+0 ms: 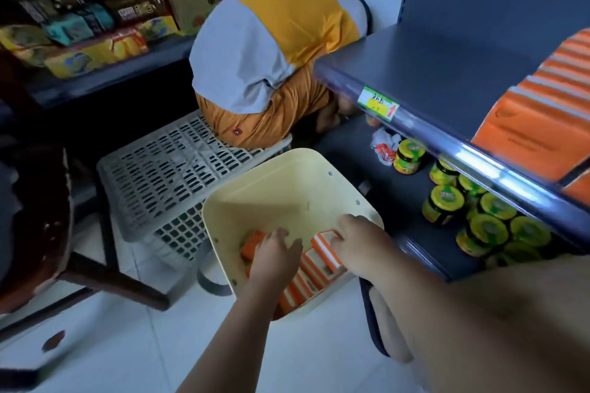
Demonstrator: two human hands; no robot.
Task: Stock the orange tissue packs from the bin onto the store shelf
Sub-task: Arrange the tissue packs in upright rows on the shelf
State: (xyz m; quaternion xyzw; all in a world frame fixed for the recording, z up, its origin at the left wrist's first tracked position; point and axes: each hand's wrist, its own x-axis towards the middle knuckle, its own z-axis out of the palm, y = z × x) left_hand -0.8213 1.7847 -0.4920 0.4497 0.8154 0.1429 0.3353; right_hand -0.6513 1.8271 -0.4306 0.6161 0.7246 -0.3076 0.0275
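A cream plastic bin [281, 188] stands on the floor below me with several orange and white striped tissue packs [311, 277] in its bottom. My left hand [274, 258] reaches into the bin, fingers spread over an orange pack [252, 244]. My right hand [357, 241] is inside the bin too, its fingers closed around the end of a striped pack [325, 252]. On the grey store shelf [447, 73] to the right, a stack of orange tissue packs [536, 124] lies at the frame's edge.
A person in a yellow and grey top [271, 51] crouches just behind the bin, on a grey slatted crate [166, 169]. Jars with yellow-green lids [447, 201] fill the lower shelf. Snack boxes [95, 51] sit on the left shelf, a dark chair [48, 233] at left.
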